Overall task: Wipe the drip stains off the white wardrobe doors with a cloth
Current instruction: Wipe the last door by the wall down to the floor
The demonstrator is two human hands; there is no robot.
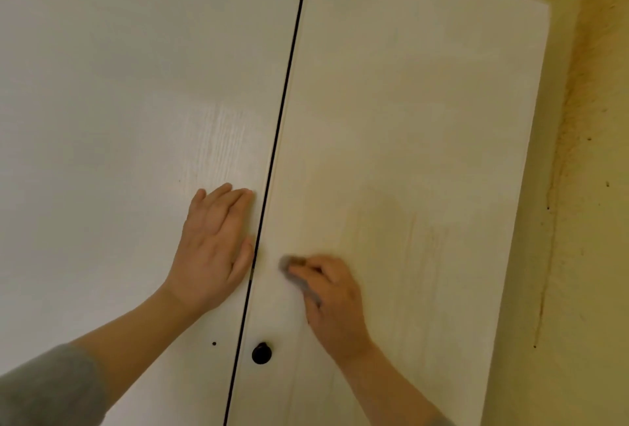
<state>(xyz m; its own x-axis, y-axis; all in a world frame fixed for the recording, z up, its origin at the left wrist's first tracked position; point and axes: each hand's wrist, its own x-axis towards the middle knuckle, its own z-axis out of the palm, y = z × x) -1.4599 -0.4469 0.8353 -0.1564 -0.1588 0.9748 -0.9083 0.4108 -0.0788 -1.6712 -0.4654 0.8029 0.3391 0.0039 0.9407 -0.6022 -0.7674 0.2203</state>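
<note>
Wiping right door (pixel 425 119): right hand (pixel 335 299) pinches grey cloth (pixel 294 272) near gap; left hand (pixel 218 248) spread flat on left door (pixel 119 102). Risk: faint drips (pixel 418 255) further right missed; hard push swings door.

My left hand (pixel 214 248) lies flat on the left door (pixel 119 119) beside the gap, my right hand (pixel 332 299) presses the cloth (pixel 289 267) on the right door (pixel 408 119), knob (pixel 261 353) below.

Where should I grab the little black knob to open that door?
Pinch the round black knob by its rim, fingers on opposite sides, coming straight at the right door. It pokes out from the flat panel beside the gap, so probably nothing else gives your hands a hold.
</note>
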